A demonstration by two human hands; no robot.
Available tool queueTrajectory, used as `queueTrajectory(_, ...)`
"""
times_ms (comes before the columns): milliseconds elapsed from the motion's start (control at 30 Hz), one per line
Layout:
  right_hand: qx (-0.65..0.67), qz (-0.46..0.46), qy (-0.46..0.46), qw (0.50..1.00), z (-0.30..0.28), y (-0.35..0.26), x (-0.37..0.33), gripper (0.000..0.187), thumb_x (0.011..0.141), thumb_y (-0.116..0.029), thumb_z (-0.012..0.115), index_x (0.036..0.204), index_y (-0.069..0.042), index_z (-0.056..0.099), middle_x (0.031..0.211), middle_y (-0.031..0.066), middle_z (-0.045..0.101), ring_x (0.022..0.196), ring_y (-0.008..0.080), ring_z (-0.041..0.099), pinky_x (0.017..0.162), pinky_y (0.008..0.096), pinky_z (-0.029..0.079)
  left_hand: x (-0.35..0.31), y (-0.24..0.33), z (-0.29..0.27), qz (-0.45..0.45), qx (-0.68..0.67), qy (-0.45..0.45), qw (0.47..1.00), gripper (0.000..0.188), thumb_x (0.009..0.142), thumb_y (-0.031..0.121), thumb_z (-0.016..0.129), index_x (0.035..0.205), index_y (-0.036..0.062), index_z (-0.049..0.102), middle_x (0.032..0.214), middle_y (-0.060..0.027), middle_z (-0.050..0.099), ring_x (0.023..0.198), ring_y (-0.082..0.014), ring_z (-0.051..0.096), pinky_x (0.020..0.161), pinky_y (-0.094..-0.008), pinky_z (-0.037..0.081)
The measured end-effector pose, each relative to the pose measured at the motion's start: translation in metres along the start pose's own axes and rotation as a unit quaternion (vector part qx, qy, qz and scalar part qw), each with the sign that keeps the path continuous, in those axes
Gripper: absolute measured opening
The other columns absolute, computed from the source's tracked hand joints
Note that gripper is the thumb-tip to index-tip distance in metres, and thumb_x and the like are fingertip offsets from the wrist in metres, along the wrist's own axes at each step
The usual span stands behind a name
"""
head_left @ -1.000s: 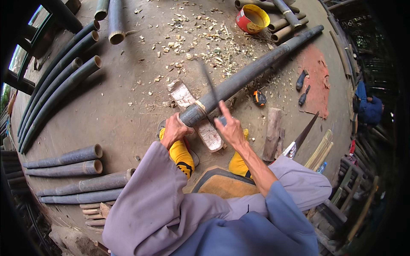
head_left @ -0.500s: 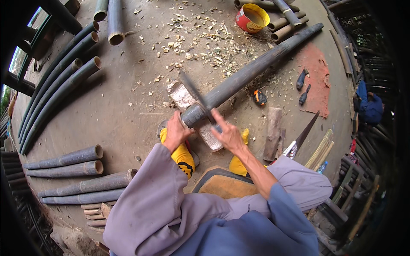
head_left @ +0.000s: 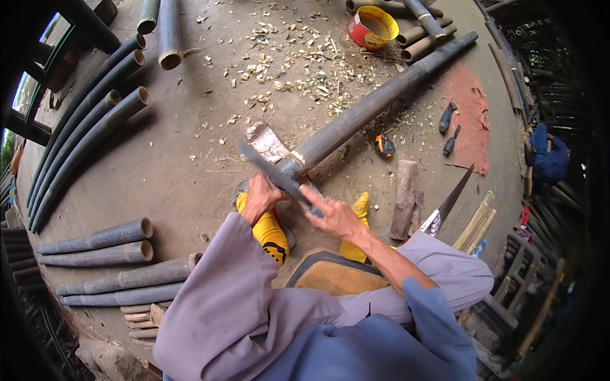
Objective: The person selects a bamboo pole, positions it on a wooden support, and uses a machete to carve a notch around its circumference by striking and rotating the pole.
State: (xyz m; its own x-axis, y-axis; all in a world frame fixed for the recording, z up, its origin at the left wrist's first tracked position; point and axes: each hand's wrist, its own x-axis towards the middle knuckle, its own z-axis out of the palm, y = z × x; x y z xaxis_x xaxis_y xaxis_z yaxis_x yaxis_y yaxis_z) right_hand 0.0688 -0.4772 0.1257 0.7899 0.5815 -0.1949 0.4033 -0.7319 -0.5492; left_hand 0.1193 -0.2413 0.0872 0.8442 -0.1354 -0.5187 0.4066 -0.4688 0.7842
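Note:
A long dark bamboo pole (head_left: 381, 95) runs from the far right to just in front of me, its near end resting across a chopped, pale-faced wooden block (head_left: 267, 143). A pale cut ring (head_left: 295, 157) shows near that end. My left hand (head_left: 260, 198) is closed around the pole's near end. In my right hand (head_left: 335, 219) is the handle of a machete (head_left: 270, 168). Its dark, slightly blurred blade slants across the pole's near end, close above my left fingers; whether it touches the bamboo I cannot tell.
Wood chips (head_left: 305, 70) litter the ground beyond the block. A tape measure (head_left: 384, 145), a saw (head_left: 454, 197) and two dark-handled tools (head_left: 448, 118) lie to the right. Bamboo poles (head_left: 95, 235) lie at left. A red-yellow bucket (head_left: 373, 28) stands far off. A person (head_left: 550, 155) sits at right.
The machete has come back along the pole toward its near end and turned more crosswise. My right hand has moved slightly nearer to me; my left hand keeps its hold.

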Motion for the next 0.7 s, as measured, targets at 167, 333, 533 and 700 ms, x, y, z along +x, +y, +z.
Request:
queueTrajectory(167,0.214,0.178,0.081,0.957,-0.018,-0.007,0.026,0.069,0.095,-0.033,0.056,0.153,-0.015,0.023,0.141,0.0199,0.049,0.055,0.0178,0.064,0.054,0.0298,0.061,0.008,-0.011,0.002,-0.066,0.004,-0.023,0.998,0.063,0.053,0.026,0.082,0.097,-0.0106,0.056,0.087,-0.0272,0.067,0.082,-0.0364,0.067,0.074,-0.0409,0.052)
queueTrajectory(333,0.109,0.171,0.086,0.975,-0.021,0.025,0.028,0.07,0.094,-0.032,0.059,0.153,-0.014,0.025,0.122,0.0174,0.061,0.056,0.0174,0.063,0.05,0.0299,0.058,0.002,0.006,-0.008,-0.053,0.01,-0.017,0.998,0.059,0.054,0.025,0.08,0.096,-0.0092,0.058,0.087,-0.0243,0.067,0.083,-0.0346,0.067,0.074,-0.041,0.052)
queueTrajectory(533,0.14,0.211,0.221,0.942,-0.087,0.046,0.019,0.076,0.09,-0.03,0.066,0.149,-0.006,0.024,0.086,0.0184,0.068,0.072,0.0301,0.07,0.057,0.0373,0.06,-0.05,-0.002,-0.024,-0.045,0.038,0.045,0.997,0.069,0.054,0.021,0.081,0.114,-0.0028,0.056,0.091,-0.0211,0.068,0.086,-0.0338,0.067,0.078,-0.0426,0.052)
queueTrajectory(700,0.083,0.228,0.199,0.95,-0.145,0.059,0.025,0.049,0.086,-0.022,0.07,0.119,-0.003,0.04,0.087,0.0229,0.067,0.074,0.0331,0.071,0.059,0.0404,0.06,-0.157,-0.051,-0.09,-0.054,0.202,0.113,0.971,0.071,0.062,0.025,0.081,0.122,0.0003,0.051,0.104,-0.0184,0.064,0.09,-0.0403,0.062,0.082,-0.0415,0.051)
